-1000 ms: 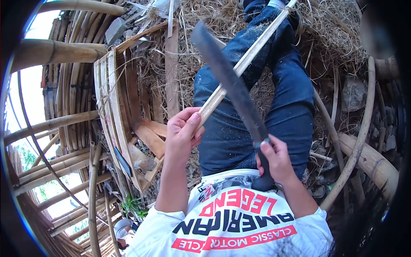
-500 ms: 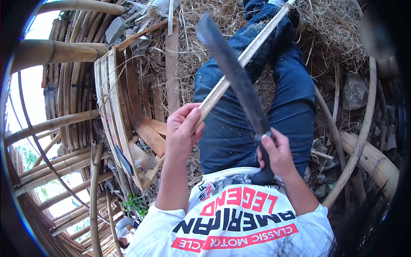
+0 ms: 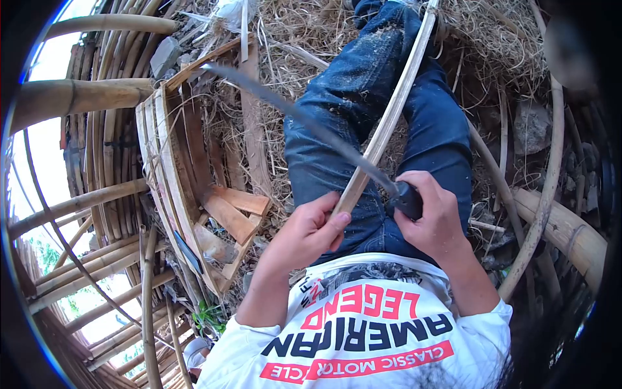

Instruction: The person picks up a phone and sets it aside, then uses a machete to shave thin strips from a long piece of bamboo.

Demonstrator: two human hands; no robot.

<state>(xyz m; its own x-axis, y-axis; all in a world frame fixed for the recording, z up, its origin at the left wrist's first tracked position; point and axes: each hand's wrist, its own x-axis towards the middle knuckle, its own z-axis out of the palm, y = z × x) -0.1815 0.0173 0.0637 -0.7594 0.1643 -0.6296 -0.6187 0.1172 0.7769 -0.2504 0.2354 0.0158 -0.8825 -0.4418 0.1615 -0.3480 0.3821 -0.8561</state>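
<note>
A long, pale bamboo strip (image 3: 392, 117) runs from my lap up past my knees. My left hand (image 3: 311, 230) pinches its near end between thumb and fingers. In my right hand (image 3: 431, 214) is the dark handle of a machete (image 3: 298, 117), its long blade turned edge-on and pointing to the upper left. Near the handle the blade crosses the strip close to my left hand; whether they touch I cannot tell. Blue jeans (image 3: 324, 162) with shavings on them lie beneath both.
Left of my legs lies a curved bamboo frame (image 3: 168, 168) with a phone-like dark object (image 3: 188, 253) on it. Bamboo poles (image 3: 78, 100) stand at the far left. Shavings (image 3: 492, 45) heap at the upper right, near a thick bamboo pole (image 3: 564, 240) and a stone (image 3: 533, 126).
My left hand has moved right and down, bringing the strip's near end closer to my right hand. The machete has swung to the left and turned from its flat side to its edge.
</note>
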